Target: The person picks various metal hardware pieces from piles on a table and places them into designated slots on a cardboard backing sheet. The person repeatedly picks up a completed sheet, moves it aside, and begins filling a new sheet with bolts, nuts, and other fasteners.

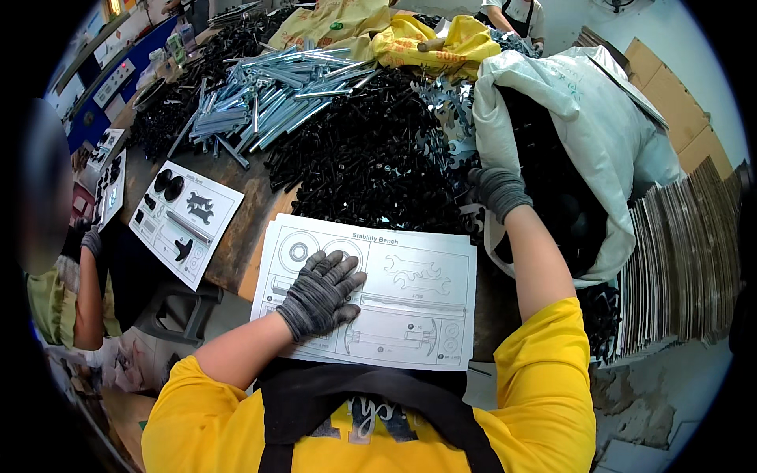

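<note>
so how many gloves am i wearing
2: the left glove lies on the paper stack, the right glove is at the rim of the white sack. Neither is hidden.

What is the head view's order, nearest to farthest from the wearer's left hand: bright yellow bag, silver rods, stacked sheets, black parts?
1. Stacked sheets, directly beneath the left hand.
2. Black parts, just beyond the sheets.
3. Silver rods, beyond, toward the left.
4. Bright yellow bag, far side.
</note>
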The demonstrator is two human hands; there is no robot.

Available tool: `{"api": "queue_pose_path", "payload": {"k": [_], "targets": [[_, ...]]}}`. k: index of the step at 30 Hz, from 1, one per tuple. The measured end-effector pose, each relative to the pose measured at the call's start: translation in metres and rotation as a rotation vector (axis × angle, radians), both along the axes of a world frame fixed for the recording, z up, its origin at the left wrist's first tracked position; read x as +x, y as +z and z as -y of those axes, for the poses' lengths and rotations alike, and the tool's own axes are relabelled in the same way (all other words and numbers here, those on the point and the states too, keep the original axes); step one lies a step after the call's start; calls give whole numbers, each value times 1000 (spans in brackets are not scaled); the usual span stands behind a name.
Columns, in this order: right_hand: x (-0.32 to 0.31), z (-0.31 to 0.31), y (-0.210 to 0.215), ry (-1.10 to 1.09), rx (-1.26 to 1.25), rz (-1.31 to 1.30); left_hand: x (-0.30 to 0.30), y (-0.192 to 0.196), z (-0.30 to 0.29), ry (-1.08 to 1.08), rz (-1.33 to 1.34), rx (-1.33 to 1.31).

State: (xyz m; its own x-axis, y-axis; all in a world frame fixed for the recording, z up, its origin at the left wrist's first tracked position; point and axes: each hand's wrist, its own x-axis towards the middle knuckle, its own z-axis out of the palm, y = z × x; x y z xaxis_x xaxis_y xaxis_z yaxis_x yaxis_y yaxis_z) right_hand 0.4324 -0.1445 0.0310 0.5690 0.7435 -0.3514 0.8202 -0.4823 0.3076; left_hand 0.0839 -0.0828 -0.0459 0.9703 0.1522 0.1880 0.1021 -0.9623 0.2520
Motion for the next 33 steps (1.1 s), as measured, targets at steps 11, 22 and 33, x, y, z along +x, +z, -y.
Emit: {"api": "queue_pose_path", "payload": {"k": [11, 22, 33], "targets": [[-44, 62, 22, -494, 1434, -1192, 7, 5, -6, -53, 64, -78], [-135, 82, -23, -501, 1244, -1513, 61, 31, -25, 170, 230, -1469], [-169, 97, -14, 71, 566, -81, 101, 63, -48, -92, -401, -476]]}}
